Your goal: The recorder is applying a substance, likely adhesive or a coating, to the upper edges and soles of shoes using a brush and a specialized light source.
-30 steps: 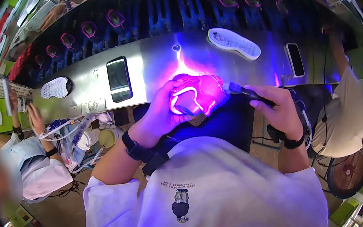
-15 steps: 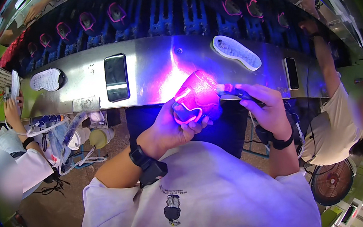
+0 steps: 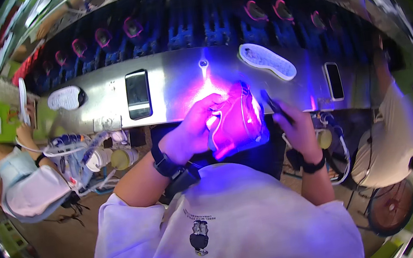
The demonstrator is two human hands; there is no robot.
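The shoe (image 3: 240, 121), lit in pink and violet, is grasped by the left hand (image 3: 195, 131) at the near edge of the metal bench (image 3: 107, 98). By the right hand (image 3: 299, 130) a dark brush (image 3: 274, 106) is gripped, its tip just beside the shoe. A white sole (image 3: 267, 62) is placed beyond.

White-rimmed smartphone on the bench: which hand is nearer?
Right. The right grip is lower left of the smartphone; the left grip is farther left, on the shoe upper.
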